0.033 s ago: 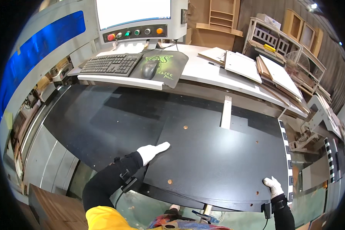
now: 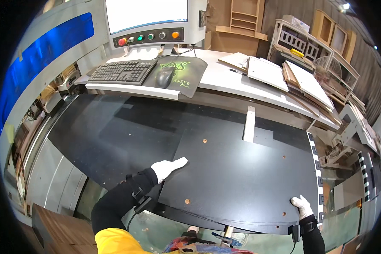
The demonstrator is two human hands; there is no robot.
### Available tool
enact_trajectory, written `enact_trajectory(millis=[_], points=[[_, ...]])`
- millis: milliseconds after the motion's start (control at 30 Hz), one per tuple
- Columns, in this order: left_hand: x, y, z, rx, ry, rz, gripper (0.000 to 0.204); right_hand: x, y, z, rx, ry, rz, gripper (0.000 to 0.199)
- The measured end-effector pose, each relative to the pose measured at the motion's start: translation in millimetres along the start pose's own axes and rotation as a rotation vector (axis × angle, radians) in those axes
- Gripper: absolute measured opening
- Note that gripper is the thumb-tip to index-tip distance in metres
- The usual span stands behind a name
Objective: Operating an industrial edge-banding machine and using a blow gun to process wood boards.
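A large flat black panel [image 2: 237, 178] with several round holes lies over a second black panel [image 2: 114, 127], which stretches out to its left. My left hand [image 2: 164, 170], in a white glove, is at the upper panel's left edge. One digit lies straight across the top face, and its other fingers are mostly hidden at the edge. Close to the front right corner, my right hand [image 2: 301, 206], also gloved in white, presses on the same panel with bent fingers. Its underside grip is hidden.
A white bracket [image 2: 249, 125] overlaps the panel's far side. Behind it, a white desk [image 2: 216, 78] carries a keyboard [image 2: 122, 71], a mouse [image 2: 164, 78] and stacked boards [image 2: 268, 73]. A control console [image 2: 148, 36] stands above. A black-and-white strip [image 2: 315, 156] runs along the right.
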State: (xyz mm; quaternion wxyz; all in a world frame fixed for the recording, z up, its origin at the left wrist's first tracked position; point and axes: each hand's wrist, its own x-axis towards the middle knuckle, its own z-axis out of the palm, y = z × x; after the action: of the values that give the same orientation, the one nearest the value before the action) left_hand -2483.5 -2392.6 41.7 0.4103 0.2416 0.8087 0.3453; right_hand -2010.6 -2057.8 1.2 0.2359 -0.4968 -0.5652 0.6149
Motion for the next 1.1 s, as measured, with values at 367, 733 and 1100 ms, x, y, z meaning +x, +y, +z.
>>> enact_trajectory(millis=[367,733,1100], points=[[-36.4,22.8,5.2,-0.220,0.155,0.529,0.056,-20.3,-68.4,-4.8,0.031,-0.151,-0.322,0.077],[-36.9,-18.2,-13.5,-0.214,0.356,0.658,0.079,-1.6,-69.0,30.4,-0.396,0.033,-0.771,0.062],[-49.3,-15.4,-6.3,-0.210,0.333,0.672,0.080,13.8,-45.0,-2.8,-0.525,0.017,-0.704,0.025]])
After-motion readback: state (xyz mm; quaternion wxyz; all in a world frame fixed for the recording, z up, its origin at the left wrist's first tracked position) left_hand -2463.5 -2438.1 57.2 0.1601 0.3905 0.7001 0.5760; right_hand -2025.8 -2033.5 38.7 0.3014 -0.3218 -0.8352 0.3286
